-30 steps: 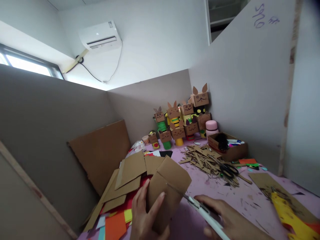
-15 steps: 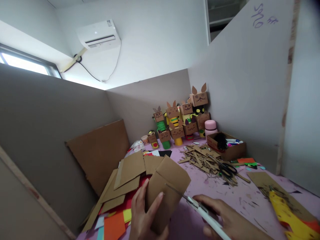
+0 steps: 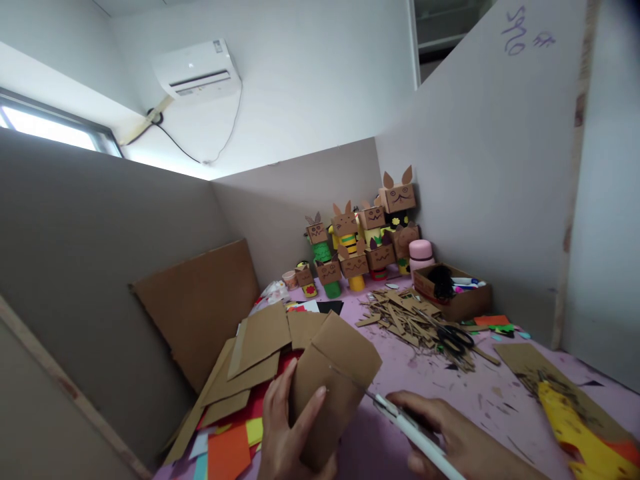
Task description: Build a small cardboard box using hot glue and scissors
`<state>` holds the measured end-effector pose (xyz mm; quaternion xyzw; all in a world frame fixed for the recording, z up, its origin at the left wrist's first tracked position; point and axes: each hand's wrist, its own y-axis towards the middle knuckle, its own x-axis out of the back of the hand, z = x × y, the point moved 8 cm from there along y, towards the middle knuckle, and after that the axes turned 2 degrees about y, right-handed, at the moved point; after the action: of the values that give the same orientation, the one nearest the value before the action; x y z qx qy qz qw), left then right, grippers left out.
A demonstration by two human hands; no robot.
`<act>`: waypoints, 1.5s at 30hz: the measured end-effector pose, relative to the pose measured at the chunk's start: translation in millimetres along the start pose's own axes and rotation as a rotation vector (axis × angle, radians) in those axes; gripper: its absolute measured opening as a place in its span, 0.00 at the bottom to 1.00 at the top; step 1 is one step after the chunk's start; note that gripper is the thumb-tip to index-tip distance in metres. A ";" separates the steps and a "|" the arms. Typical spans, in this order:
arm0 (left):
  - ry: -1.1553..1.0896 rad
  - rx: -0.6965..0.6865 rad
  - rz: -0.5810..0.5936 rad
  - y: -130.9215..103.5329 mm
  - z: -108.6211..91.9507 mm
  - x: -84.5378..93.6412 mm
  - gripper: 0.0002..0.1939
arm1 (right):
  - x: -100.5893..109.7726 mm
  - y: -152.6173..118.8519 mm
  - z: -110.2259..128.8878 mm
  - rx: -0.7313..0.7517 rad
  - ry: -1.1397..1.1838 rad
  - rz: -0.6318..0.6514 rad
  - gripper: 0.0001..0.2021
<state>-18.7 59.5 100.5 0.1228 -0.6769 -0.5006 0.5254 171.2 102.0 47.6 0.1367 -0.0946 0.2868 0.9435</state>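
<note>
My left hand grips a brown cardboard piece from its left side, thumb on the face and fingers behind the edge. The piece stands tilted and has a crease near its top. Another line runs across its face to the right edge. My right hand is closed around a white utility knife. Its thin metal front end meets the cardboard's right edge; how much blade lies in or behind the board I cannot tell.
Cardboard sheets and coloured paper lie on the left. Cardboard scraps, black-handled scissors and a box of pens are to the right. A yellow glue gun lies nearest right. Cardboard animal figures stand at the back.
The utility knife's blade, seen across the cardboard face before, now shows much less, with a dark line in its place. My right hand has shifted slightly; the left holds still.
</note>
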 end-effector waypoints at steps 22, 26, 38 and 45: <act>0.018 0.075 0.115 -3.7 2.6 -10.3 0.32 | -4.2 2.2 -4.6 -0.009 -0.012 -0.092 0.13; 0.014 0.073 0.130 -6.1 4.1 -13.0 0.33 | -1.9 0.7 -2.5 -0.005 -0.036 -0.114 0.11; 0.024 0.057 0.108 -5.0 1.9 -13.7 0.34 | 4.3 1.5 1.7 -0.010 -0.276 -0.133 0.10; 0.003 0.026 0.076 -1.7 0.2 -12.3 0.39 | 6.3 -1.0 0.9 -0.024 -0.262 -0.117 0.10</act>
<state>-14.3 67.3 91.9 0.1044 -0.6869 -0.4713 0.5433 176.8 104.2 49.8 0.1670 -0.2122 0.2097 0.9397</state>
